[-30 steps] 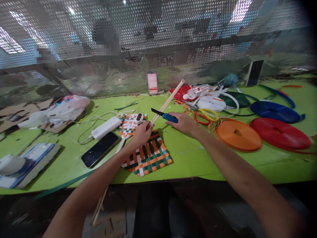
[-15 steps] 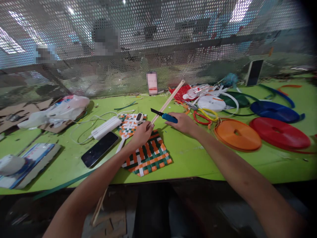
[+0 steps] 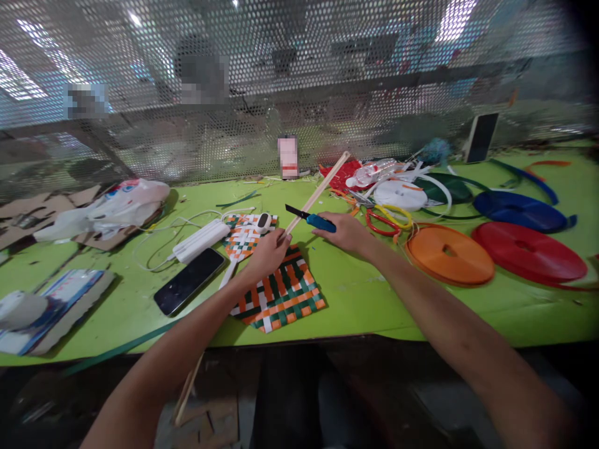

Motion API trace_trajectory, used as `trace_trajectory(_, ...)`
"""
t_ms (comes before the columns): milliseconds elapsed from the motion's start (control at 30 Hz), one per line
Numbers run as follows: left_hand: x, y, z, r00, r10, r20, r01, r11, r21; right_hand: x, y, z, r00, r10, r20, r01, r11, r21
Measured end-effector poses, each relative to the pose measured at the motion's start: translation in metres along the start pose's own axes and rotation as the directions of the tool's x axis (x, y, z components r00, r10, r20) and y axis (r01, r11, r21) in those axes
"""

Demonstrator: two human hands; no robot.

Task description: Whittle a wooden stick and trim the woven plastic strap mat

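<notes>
My left hand (image 3: pixel 267 251) is closed around a long pale wooden stick (image 3: pixel 318 191) that slants from below the table edge up to the back right. It rests over a woven mat (image 3: pixel 281 293) of orange, green and white strips. My right hand (image 3: pixel 345 231) grips a blue utility knife (image 3: pixel 314 219), its dark blade pointing left and touching the stick just beyond my left hand. A second, smaller woven piece (image 3: pixel 243 236) lies just left of my left hand.
On the green table (image 3: pixel 365 299): a black phone (image 3: pixel 188 281), a white power bank (image 3: pixel 200 240) with cable, a plastic bag (image 3: pixel 112 209), a book (image 3: pixel 60 305). Right: orange (image 3: pixel 449 255), red (image 3: pixel 528 259) and blue (image 3: pixel 519 211) strap reels, white reel (image 3: pixel 400 194). Perforated metal screen (image 3: pixel 299 81) behind.
</notes>
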State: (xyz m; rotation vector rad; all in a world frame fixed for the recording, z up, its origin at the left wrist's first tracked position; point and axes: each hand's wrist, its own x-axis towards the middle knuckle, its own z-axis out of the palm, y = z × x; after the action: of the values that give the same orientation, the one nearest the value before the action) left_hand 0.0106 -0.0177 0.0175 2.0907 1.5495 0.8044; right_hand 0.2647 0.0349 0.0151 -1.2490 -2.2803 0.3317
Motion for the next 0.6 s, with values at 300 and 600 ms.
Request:
trace_trajectory(300,0.0000,-0.0006,0.0001,1.000,-0.001,0.000,0.001,1.000,-0.003,0.0005,0.0032,0.0025,1.000,-0.005,-0.005,0.005,1.000,-0.001)
trace_trajectory(600,-0.0003,-0.0023,0.0010,1.000,-0.001,0.006,0.001,1.000,-0.006,-0.0004,0.0014,0.0011,1.000,-0.002,0.000,0.002,1.000,-0.002)
